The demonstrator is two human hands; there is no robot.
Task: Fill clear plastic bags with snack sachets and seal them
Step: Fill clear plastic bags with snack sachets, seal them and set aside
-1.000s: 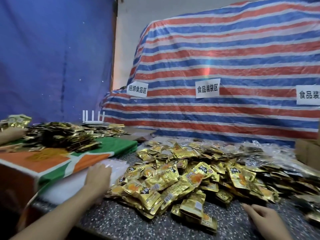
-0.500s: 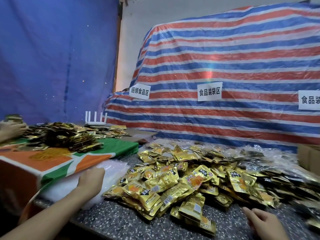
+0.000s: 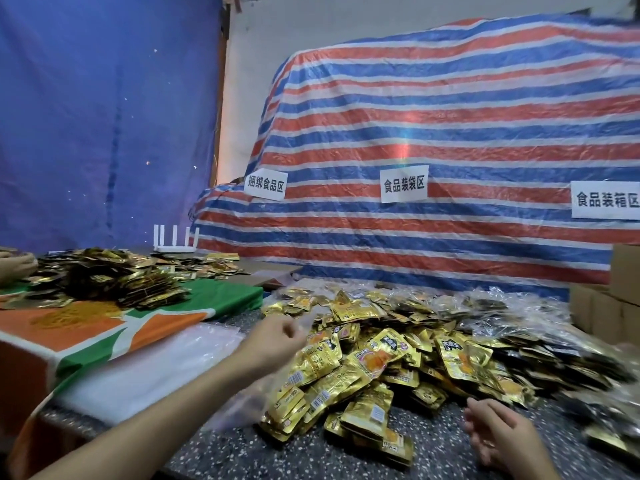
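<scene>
Three white paper signs hang on the striped tarp (image 3: 450,98) -- left sign (image 3: 265,183) reads 捆绑食品区; middle sign (image 3: 404,183) reads 食品装袋区; right sign (image 3: 606,199) reads 食品装箱区; print on the sachets (image 3: 374,362) is too small to read.

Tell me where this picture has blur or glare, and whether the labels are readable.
Head view: a rainbow flare streak crosses the striped tarp; the right edge smears, so sachets there lose detail; the clear bag pinched in the left hand is faint and blurred; the white labels are readable.
</scene>
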